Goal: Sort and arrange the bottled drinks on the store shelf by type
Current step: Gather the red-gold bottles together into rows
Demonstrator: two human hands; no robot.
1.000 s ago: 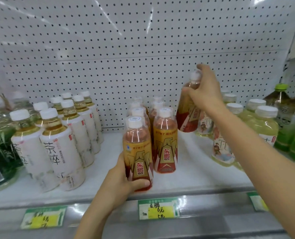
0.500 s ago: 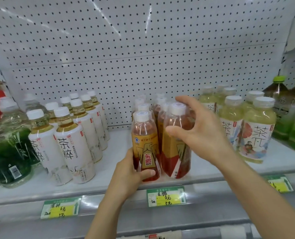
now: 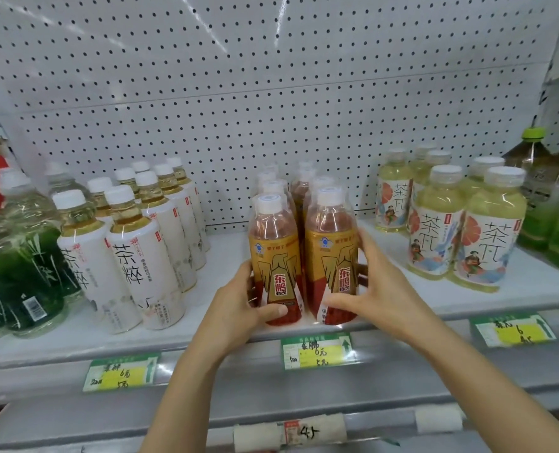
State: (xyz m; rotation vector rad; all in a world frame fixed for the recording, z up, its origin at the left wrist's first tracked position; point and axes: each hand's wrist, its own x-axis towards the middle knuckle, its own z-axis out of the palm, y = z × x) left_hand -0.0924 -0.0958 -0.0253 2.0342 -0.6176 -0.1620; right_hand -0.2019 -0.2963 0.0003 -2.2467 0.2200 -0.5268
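Both hands — left, right — curled around front orange bottles.

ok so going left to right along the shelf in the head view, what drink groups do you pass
green bottles → white tea bottles → gold and red bottles, held by both hands → pale yellow tea bottles → green-capped bottles

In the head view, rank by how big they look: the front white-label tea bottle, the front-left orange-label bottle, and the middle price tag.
1. white-label tea bottle
2. orange-label bottle, slightly smaller; nearness makes this unsure
3. middle price tag, clearly smallest
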